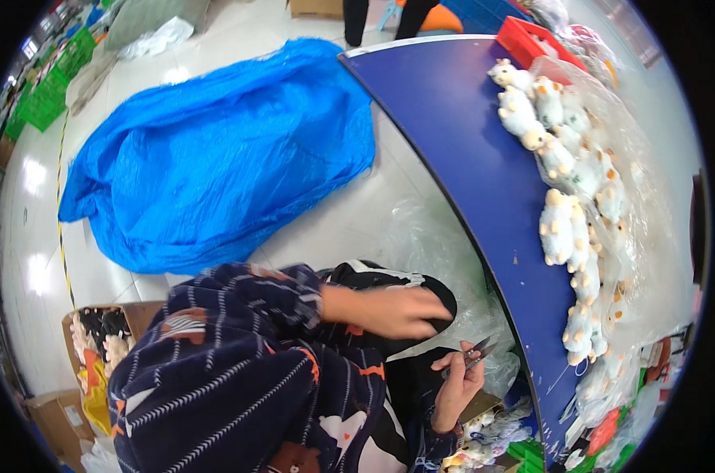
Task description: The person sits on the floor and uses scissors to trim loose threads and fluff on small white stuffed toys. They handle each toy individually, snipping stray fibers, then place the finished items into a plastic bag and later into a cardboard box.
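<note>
My left hand (398, 312) is above my dark-clothed knee, palm down and blurred by motion. Its fingers bend downward, and whatever may be under them is hidden. Closer to the table's edge, my right hand (458, 381) is closed around a small pair of thread snips (481, 352), their two dark blades apart and pointing up and to the right. White plush toys (557, 229) with yellow and orange patches lie in a heap along the right part of the blue table (460, 158). No toy is visible in either hand.
A large blue plastic sack (215, 158) lies on the tiled floor. Clear plastic film (420, 236) hangs by the table's edge, and more film (649, 260) is behind the toys. A red bin (523, 43) is at the far end. Boxes of plush toys (117, 347) flank me.
</note>
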The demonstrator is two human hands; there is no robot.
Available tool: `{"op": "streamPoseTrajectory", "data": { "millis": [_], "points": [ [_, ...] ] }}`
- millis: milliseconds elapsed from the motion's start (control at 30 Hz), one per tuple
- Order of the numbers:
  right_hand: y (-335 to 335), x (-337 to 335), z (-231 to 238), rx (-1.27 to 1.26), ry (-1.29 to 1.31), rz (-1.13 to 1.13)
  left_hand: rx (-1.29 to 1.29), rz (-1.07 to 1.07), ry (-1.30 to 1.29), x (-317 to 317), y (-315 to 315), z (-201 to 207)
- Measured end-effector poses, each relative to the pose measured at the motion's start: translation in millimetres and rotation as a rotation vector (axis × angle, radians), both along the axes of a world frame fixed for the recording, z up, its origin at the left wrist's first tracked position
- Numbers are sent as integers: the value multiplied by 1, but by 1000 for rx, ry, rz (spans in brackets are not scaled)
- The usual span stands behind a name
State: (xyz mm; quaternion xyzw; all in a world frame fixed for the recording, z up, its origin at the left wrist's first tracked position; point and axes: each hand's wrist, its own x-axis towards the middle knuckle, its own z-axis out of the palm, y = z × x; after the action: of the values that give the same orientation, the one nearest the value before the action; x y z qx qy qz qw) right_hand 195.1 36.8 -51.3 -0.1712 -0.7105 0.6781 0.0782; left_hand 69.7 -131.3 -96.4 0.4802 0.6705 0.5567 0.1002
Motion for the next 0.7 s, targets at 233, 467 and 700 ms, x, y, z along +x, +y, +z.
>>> {"op": "streamPoseTrajectory", "data": {
  "millis": [233, 467, 700],
  "points": [
    [12, 11, -52, -232, -101, -230, -1114, 936, -315, 2, -244, -236],
    [-4, -2, -74, -204, -273, -245, -1238, 1178, -468, 36, -301, -300],
    [-20, -30, -71, -6, -345, -219, -1318, 1314, -166, -10, -317, -281]
  ]
}}
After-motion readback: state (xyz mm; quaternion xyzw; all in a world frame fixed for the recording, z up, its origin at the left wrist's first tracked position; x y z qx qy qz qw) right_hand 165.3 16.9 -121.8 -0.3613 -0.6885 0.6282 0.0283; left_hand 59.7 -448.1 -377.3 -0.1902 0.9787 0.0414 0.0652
